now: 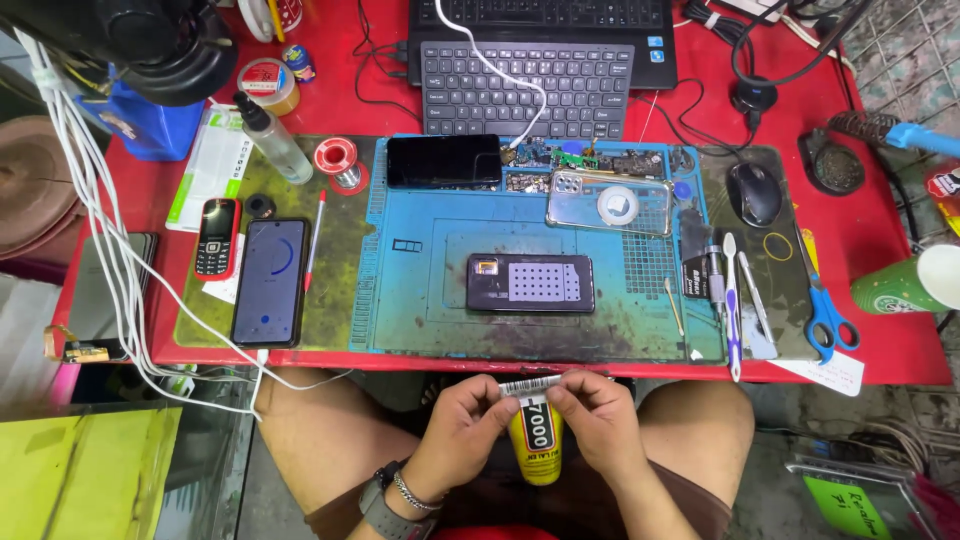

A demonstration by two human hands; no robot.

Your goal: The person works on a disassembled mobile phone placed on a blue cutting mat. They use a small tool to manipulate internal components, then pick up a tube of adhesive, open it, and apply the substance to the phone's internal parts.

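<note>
Yellow tube: a glue tube (537,445) with a silver crimped end, held upright over the lap, just below the near edge of the red table (880,240).
Left hand: the left hand (462,425) pinches the tube's upper part on its left side, fingers closed on it; a watch and a chain bracelet sit on the wrist.
Right hand: the right hand (598,420) clamps the tube from the right, fingertips meeting the left hand's at the silver top end.
Blue mat: a worn blue work mat (420,300) lies on the table straight ahead of the hands.
Opened phone: a dark phone body (530,283) lies flat at the mat's middle, well apart from the tube.
Clear case: a clear phone case (609,203) lies behind it, near small parts.
Left side: a smartphone (270,282) with lit screen, beside a small red keypad phone (216,238).
Right side: blue-handled scissors (826,312), a toothbrush (731,300), a mouse (755,193).
Back: a black keyboard (525,88).
</note>
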